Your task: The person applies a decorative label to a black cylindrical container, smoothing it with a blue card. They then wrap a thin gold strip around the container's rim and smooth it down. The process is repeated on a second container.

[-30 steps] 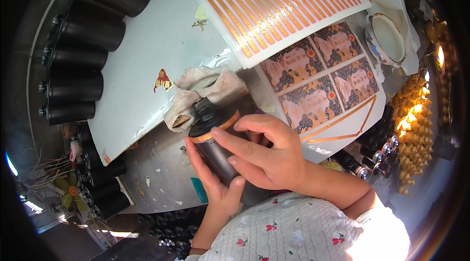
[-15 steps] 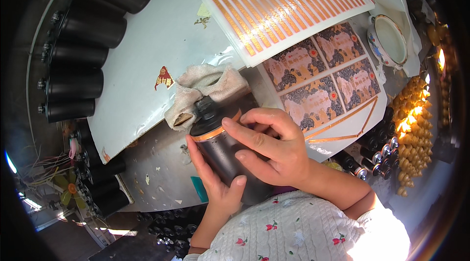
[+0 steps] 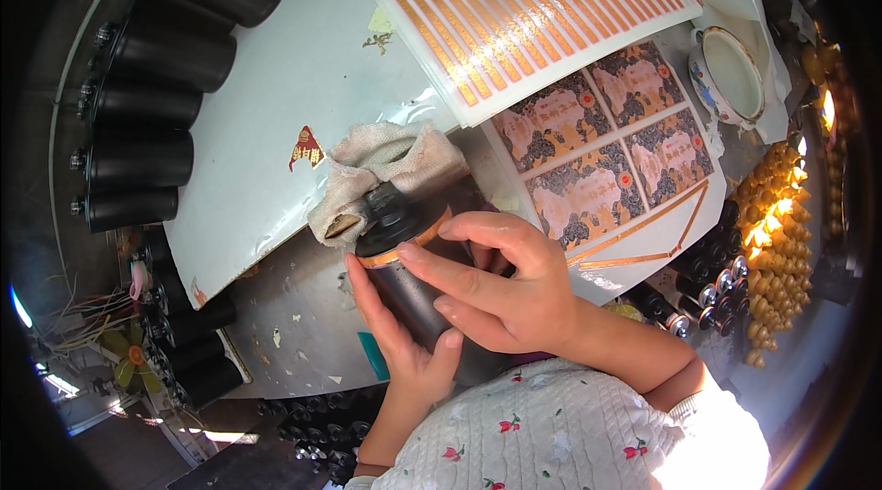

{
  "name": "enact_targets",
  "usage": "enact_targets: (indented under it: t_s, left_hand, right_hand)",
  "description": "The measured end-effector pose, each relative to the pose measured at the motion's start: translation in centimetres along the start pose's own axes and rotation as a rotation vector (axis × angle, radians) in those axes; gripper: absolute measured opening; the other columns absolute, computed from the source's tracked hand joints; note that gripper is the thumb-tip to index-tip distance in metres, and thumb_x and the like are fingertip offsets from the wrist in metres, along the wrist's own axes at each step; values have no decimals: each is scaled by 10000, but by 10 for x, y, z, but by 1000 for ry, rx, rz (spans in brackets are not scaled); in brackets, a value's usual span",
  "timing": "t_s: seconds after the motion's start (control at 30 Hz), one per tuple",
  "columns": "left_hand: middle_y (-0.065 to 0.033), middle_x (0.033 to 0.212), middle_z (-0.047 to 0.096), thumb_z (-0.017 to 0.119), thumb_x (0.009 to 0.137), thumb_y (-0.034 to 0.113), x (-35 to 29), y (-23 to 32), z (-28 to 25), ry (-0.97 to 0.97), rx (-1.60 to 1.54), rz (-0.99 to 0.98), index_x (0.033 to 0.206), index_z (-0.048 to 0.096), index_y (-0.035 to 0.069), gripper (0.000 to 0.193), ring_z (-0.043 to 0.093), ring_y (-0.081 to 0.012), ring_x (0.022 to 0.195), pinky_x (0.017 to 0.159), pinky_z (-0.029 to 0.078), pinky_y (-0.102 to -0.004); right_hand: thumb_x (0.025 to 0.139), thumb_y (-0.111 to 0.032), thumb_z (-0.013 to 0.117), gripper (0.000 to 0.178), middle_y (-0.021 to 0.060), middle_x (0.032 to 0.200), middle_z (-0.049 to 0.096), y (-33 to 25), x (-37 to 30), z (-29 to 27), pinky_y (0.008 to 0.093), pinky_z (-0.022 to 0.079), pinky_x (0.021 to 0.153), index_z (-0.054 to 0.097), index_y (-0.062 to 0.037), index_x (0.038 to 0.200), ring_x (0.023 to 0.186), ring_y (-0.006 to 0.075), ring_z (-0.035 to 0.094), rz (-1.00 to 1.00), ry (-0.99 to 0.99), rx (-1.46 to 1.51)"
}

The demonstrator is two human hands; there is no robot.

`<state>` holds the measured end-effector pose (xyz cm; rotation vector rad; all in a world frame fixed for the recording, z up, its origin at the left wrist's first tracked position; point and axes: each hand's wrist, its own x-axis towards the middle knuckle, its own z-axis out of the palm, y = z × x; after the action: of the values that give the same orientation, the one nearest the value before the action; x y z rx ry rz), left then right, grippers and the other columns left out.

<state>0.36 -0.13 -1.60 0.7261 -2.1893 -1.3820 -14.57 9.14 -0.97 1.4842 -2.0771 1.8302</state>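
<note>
A black bottle (image 3: pixel 412 292) with a dark stepped neck leans away from my body, its neck end by a crumpled beige cloth (image 3: pixel 432 159). Around its shoulder runs a shiny orange-gold strip (image 3: pixel 378 260). My left hand (image 3: pixel 404 352) cups the bottle from the left, one fingertip just under the strip. Over the top comes my right hand (image 3: pixel 514 283), bent, with two fingertips pressing on the strip and another finger against the bottle's side. The base of the bottle is hidden by my hands and body.
Beyond lies a sheet of orange-gold strips (image 3: pixel 514 22), overlapping printed label sheets (image 3: pixel 588 150). An enamel bowl (image 3: pixel 730 77) stands at far right, above stacked gold-coloured pieces (image 3: pixel 781 242). Black cylinders (image 3: pixel 165 45) line the left; a white board (image 3: pixel 266 141) covers part of the table.
My right fingertips have slid slightly left along the strip, uncovering a bit more of it on the right. The left hand and bottle have hardly moved.
</note>
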Motion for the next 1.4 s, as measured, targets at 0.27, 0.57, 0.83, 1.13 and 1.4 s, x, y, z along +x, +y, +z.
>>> enact_targets:
  t_s: [0.27,0.57,0.83,1.13,1.4]
  left_hand:
    - [-208,1552,195,718,826,530,1,1,2,15,-28,-21,1577,-12,-22,1184,273,-329,1432,1156,245,-454]
    - [-202,1557,213,736,827,474,2,0,3,16,-78,-11,1578,-16,-17,1171,291,-315,1424,1156,251,-441]
    - [-215,1557,214,739,815,466,1,-1,4,45,-91,-9,1574,19,-36,1160,294,-330,1419,1155,255,-446]
    - [-258,1439,410,625,871,320,-2,16,-11,-55,545,225,1558,156,-43,907,306,-445,1406,1147,107,-610]
    - [-115,1043,603,528,790,91,26,81,10,-176,1053,400,1449,523,81,659,356,-434,1387,1146,-87,-668]
  right_hand:
    - [716,-99,740,505,101,1125,572,-1,-1,2,233,441,515,732,-122,1220,667,122,508,-16,27,-5]
    - [692,-157,770,551,112,1103,577,-3,1,0,244,442,526,714,-82,1235,640,135,508,0,29,7]
    - [808,-191,729,653,150,1230,522,-3,-9,0,330,546,767,541,-16,1409,888,240,625,163,52,39]
    - [825,-4,613,545,146,1207,541,-6,-8,0,316,538,742,585,-18,1369,832,226,638,227,34,112]
    - [888,52,518,474,135,1161,574,5,-8,0,282,519,709,602,-39,1345,814,176,611,296,157,223]
